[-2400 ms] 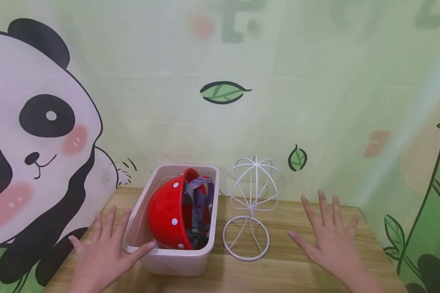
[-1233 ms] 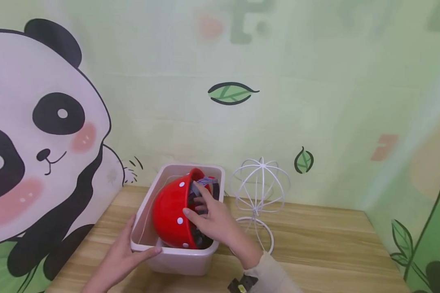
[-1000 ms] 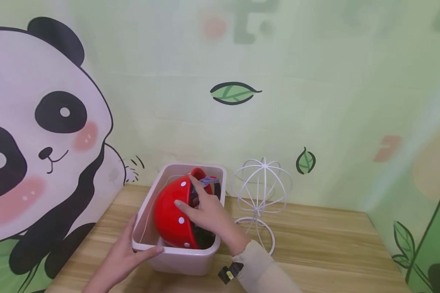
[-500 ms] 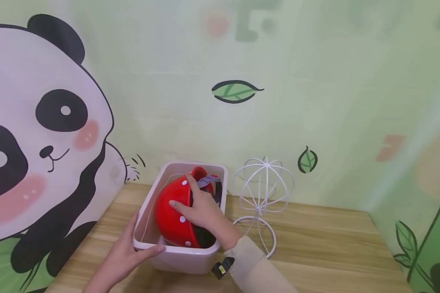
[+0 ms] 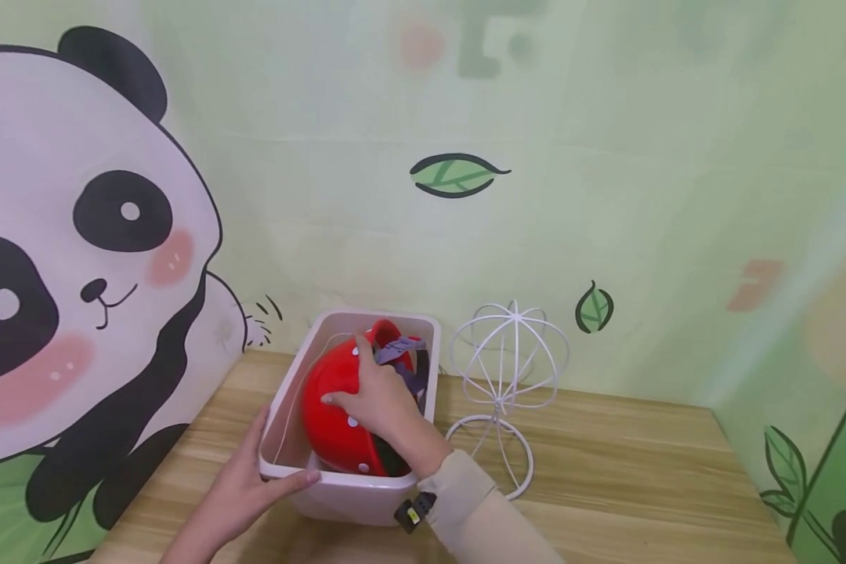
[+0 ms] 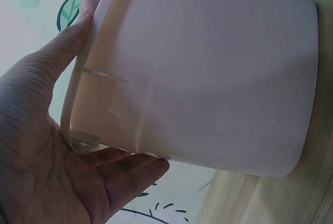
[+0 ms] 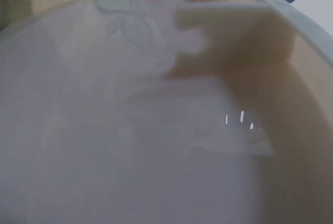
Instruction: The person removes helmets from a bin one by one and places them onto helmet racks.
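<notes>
A white plastic bin (image 5: 356,501) stands on the table with a red, white-dotted helmet (image 5: 333,442) lying on its side in it. The helmet's opening faces right, and grey-purple straps (image 5: 400,348) show inside. My right hand (image 5: 391,403) grips the helmet's edge: thumb on the red shell, index finger at the rim, other fingers hidden inside. My left hand (image 5: 243,489) holds the bin's near left corner, thumb over the front rim. In the left wrist view its fingers (image 6: 138,180) lie along the bin's side. The right wrist view is mostly filled by a pale, blurred surface.
Right of the bin stands a white wire stand (image 5: 515,317) with a round cage top and ring base, close to my right forearm. The wooden table (image 5: 627,470) runs back to a printed cloth backdrop (image 5: 465,243) with a panda and leaves.
Both hands were spread apart at first. My left hand has taken hold of the bin; my right has reached into the helmet, its thumb sliding left over the shell. The helmet stays in the bin.
</notes>
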### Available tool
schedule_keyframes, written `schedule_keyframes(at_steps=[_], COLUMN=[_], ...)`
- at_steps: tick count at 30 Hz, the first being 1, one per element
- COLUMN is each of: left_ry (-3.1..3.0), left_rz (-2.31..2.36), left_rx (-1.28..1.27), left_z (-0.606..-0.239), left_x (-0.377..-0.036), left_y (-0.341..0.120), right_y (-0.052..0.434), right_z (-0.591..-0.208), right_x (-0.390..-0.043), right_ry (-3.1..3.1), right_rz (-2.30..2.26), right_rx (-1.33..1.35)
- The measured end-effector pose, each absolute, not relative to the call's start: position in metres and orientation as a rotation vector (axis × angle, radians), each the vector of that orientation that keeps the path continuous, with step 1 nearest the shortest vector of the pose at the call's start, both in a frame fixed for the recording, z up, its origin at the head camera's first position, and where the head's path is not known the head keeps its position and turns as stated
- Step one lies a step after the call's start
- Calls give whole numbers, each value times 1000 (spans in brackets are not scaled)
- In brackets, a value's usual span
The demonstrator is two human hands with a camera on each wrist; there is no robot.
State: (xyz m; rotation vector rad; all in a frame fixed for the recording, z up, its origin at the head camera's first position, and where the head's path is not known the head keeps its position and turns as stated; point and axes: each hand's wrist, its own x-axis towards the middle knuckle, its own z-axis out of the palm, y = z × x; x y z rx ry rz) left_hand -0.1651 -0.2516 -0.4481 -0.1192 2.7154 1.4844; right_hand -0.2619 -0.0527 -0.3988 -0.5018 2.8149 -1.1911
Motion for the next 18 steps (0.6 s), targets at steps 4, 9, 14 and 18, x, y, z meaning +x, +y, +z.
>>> schedule_keyframes(at_steps=[4, 9, 14, 18], left_ry=[2704, 2675, 2680, 2716], left_rz=[1462, 1461, 1467, 1435], left_rx=[-144, -174, -164, -138], left_z=[-447, -447, -448, -450], left_x=[-165, -165, -165, -164], left_y=[-250, -249, -250, -250], right_y=[-49, -41, -26, -14], right_z=[-401, -401, -391, -374], right_x=[-264, -269, -271, -262], right_ry=[2808, 2758, 2668, 2546], right_rz=[-1226, -1442, -1730, -1956], right_rx=[-483, -444, -409, -451])
